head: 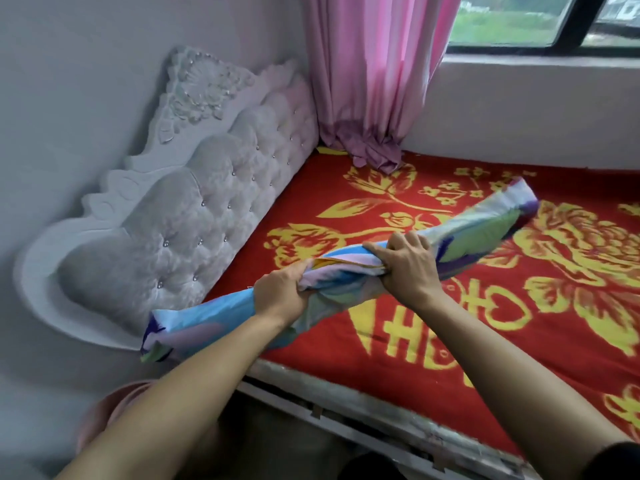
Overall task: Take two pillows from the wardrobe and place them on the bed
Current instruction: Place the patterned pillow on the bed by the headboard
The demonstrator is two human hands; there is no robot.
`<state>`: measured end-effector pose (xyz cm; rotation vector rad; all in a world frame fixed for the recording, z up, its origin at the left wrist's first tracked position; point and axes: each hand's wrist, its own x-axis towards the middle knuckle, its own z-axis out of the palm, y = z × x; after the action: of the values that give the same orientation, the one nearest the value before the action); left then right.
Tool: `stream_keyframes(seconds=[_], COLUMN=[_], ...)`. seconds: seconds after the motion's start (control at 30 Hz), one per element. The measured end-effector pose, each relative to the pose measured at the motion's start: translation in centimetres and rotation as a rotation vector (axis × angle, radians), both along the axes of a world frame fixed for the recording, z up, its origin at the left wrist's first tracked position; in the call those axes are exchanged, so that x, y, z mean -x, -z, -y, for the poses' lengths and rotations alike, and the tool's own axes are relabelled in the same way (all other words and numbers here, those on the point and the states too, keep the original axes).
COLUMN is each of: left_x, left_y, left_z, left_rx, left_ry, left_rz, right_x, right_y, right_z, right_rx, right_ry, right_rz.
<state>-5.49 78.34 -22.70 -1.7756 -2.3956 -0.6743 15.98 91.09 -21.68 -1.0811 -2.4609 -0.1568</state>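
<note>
Pillow: one visible, in a multicoloured case of blue, lilac, green and purple patches. Held lengthwise above the bed, slanting from the near corner by the headboard up toward the middle of the mattress. Its middle is bunched and creased where both hands squeeze it; its far end lifts over the bed, its near end hangs past the near edge, beside the headboard's foot. Whether any part rests on the cover cannot be told.

Left hand: grip closed tight around the pillow's bunched middle, knuckles up, forearm bare.

Right hand: grip closed over the pillow just beside the left hand, fingers curled under the fabric, thumb toward the left hand. A dark sleeve shows at the lower right frame edge.

Bed: pale frame rail along the near edge, worn in places.

Bed cover: red, with large yellow flowers and characters, spread flat across the mattress.

Headboard: white, tufted and buttoned, with carved floral trim on top, standing against the wall at the bed's left end.

Curtain: pink, hanging at the far left corner of the bed, its hem bunched on the cover.

Window: dark frame, above the far edge, greenery outside.
</note>
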Motion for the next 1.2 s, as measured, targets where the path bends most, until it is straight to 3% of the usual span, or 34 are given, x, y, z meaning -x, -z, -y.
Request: stream_keyframes(seconds=[0.2, 0.3, 0.37, 0.43, 0.53, 0.6, 0.87, 1.1, 1.2], left_x=[5.6, 8.4, 10.7, 13.6, 18.1, 20.7, 32.1, 39.3, 40.8], left_y=[-1.6, -1.9, -1.6, -1.2, -0.5, -0.2, 0.0, 3.6, 6.5], left_z=[-9.1, -11.5, -12.8, -14.4, -17.8, -20.2, -27.7, -32.9, -35.8], left_rx=[0.080, 0.052, 0.043, 0.029, -0.009, -0.022, -0.045, -0.009, -0.018], left_ry=[-0.180, -0.218, -0.252, -0.288, -0.271, -0.216, -0.026, 0.005, 0.010], left_rz=[0.198, 0.296, 0.387, 0.516, 0.740, 0.841, 1.273, 1.584, 1.573], right_x=[6.9, 10.9, 13.7, 16.4, 20.2, 22.5, 28.3, 31.8, 31.2], right_y=[1.2, 2.9, 4.4, 6.0, 8.1, 8.8, 13.8, 18.0, 19.7], right_z=[-7.9, -9.8, -11.2, -13.0, -15.5, -17.1, -21.1, -22.3, -23.8], right_rx=[0.120, 0.362, 0.635, 0.854, 1.019, 1.068, 1.310, 1.453, 1.315], right_ry=[0.085, 0.177, 0.177, 0.178, 0.176, 0.256, 0.880, 0.679, 0.801], right_rz=[-0.321, -0.513, -0.584, -0.568, -0.425, -0.465, -0.942, -1.190, -1.124])
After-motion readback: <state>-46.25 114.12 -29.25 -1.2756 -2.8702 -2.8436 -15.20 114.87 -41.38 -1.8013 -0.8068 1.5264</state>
